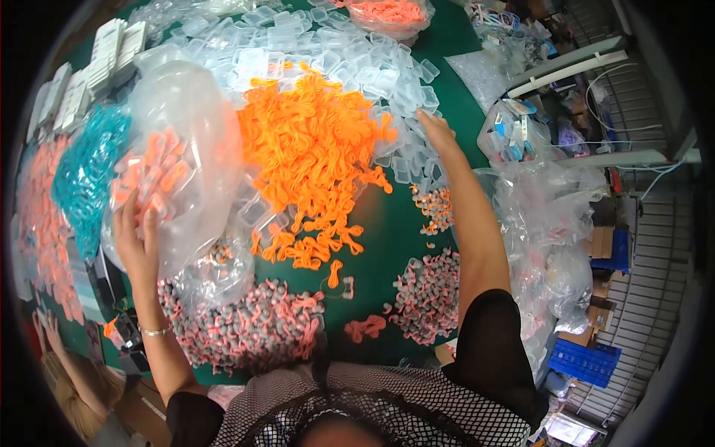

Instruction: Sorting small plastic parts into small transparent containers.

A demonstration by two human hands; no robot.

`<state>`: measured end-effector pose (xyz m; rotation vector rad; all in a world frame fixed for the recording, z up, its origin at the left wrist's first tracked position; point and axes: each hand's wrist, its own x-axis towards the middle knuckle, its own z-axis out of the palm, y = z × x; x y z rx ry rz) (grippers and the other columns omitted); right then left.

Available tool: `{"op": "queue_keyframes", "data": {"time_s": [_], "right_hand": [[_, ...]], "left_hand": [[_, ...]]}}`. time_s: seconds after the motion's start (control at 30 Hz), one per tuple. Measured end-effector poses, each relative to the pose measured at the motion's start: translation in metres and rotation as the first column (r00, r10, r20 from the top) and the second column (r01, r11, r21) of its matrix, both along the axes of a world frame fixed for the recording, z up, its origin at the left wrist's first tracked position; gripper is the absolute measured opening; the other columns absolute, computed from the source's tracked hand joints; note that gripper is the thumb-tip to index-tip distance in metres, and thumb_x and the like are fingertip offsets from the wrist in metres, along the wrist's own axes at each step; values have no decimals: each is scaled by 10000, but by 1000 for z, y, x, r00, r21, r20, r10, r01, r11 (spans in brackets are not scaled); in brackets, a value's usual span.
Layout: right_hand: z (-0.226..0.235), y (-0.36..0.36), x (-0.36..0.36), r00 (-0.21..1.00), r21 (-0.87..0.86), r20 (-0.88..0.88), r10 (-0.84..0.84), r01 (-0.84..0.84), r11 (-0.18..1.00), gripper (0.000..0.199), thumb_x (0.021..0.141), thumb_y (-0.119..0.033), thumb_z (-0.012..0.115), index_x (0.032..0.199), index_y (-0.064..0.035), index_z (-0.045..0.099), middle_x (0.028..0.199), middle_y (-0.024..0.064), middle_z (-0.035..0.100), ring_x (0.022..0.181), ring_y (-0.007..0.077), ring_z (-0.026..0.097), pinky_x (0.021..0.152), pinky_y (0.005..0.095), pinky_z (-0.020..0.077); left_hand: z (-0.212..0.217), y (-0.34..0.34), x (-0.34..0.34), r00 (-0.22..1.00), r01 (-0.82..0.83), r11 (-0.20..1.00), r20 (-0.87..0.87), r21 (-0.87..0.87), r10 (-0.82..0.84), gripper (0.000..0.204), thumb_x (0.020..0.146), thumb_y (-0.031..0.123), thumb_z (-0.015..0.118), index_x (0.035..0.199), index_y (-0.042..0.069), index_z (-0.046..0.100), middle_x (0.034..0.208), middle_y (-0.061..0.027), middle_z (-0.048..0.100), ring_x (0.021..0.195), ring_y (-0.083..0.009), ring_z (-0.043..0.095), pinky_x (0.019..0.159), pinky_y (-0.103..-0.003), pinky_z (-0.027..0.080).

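Observation:
My left hand (138, 237) lies with fingers apart against the near left side of a large clear plastic bag (195, 104). Small orange-pink packed pieces (160, 173) show inside the bag. Far to the right, my right hand (438, 134) is stretched out at the edge of a wide spread of clear plastic boxes (298, 37). Its fingers are seen edge-on and look extended, with nothing visible in them. Between my arms rises a heap of bright orange cord bundles (313, 141); one loose bundle (335, 274) lies nearer me.
Grey-and-pink small pieces form piles at the near left (246, 324) and near right (426, 298). A teal mesh bundle (91, 175) and white trays (112, 56) stand left. Another person's hands (51, 331) show at lower left. Metal shelving (566, 160) and plastic bags (521, 223) line the right.

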<state>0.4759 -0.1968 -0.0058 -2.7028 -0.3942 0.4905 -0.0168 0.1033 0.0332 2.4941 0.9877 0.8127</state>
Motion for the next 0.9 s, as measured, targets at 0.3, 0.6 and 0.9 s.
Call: {"op": "queue_keyframes", "data": {"time_s": [0.3,0.6,0.9], "right_hand": [[-16,-4,-43,998,112,-68,12,-4,994,706,842,-604,401,1271,-77,589,1335,245,516,1281,404,434,1088,487,230],[-37,-31,-79,998,234,-48,-33,43,971,667,833,-590,416,1231,-94,618,1281,254,555,1231,419,480,1059,450,319],[-30,-34,-124,996,545,-87,6,43,837,599,888,-491,443,1233,-23,589,1235,231,593,1204,374,523,1001,403,398]], "left_hand": [[30,-12,-8,1000,-15,998,-3,-60,15,362,881,111,631,1229,27,573,1040,-166,591,930,-281,590,801,-351,483],[35,-116,-13,922,312,940,195,137,-335,315,740,-11,664,1052,26,638,1012,-148,608,924,-321,595,798,-391,486],[-15,-196,28,832,555,827,42,-90,-553,172,729,95,681,894,49,658,871,-119,618,871,-321,607,748,-431,485]]}}
